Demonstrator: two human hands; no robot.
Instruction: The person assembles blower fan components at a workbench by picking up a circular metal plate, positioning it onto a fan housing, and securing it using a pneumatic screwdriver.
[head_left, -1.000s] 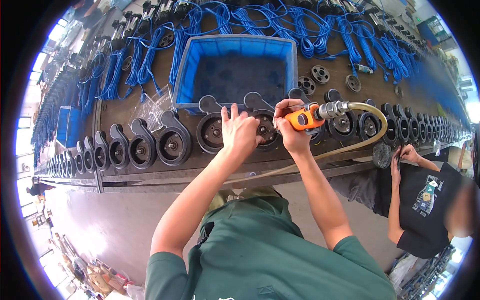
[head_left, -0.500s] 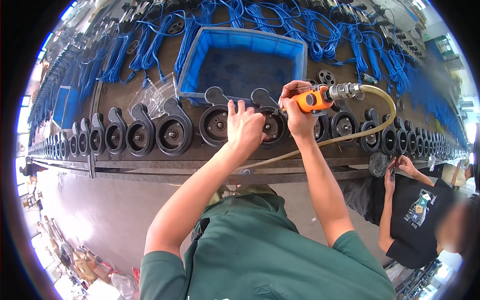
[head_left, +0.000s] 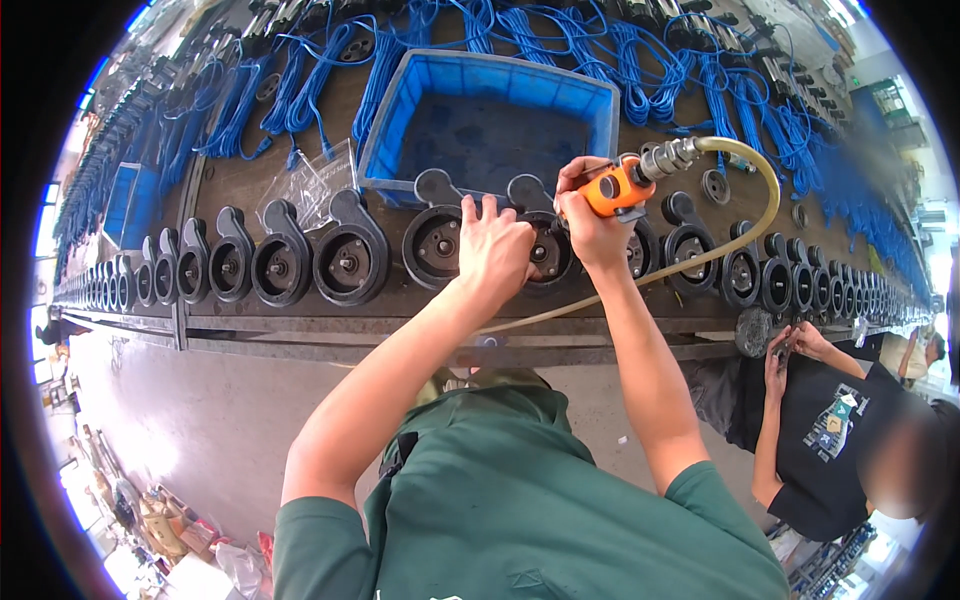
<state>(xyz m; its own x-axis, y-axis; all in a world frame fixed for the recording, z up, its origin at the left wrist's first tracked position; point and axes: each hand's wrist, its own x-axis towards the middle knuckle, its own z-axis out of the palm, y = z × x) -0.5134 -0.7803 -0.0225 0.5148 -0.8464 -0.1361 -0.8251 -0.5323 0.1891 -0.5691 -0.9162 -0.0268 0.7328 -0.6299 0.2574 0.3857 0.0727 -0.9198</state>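
My right hand is wrapped round an orange air-powered tool. Metal fittings join the tool's far end to a yellowish hose. The tool's near end points down left at a black round housing with a curved top lobe; the tip is hidden by my fingers. My left hand lies between this housing and a similar round housing to its left. Its thumb and forefinger bend together at the right housing's hub, while other fingers stretch forward. Anything pinched there is hidden.
A blue plastic bin stands behind the housings. Matching housings line the bench edge both ways. Bundled blue cables lie along the back, clear plastic pieces left of the bin. The hose crosses my right forearm. Another person works at right.
The orange tool has tilted, its hose end swinging up and to the left. My right hand has turned with it. My left hand stays at nearly the same place on the housings.
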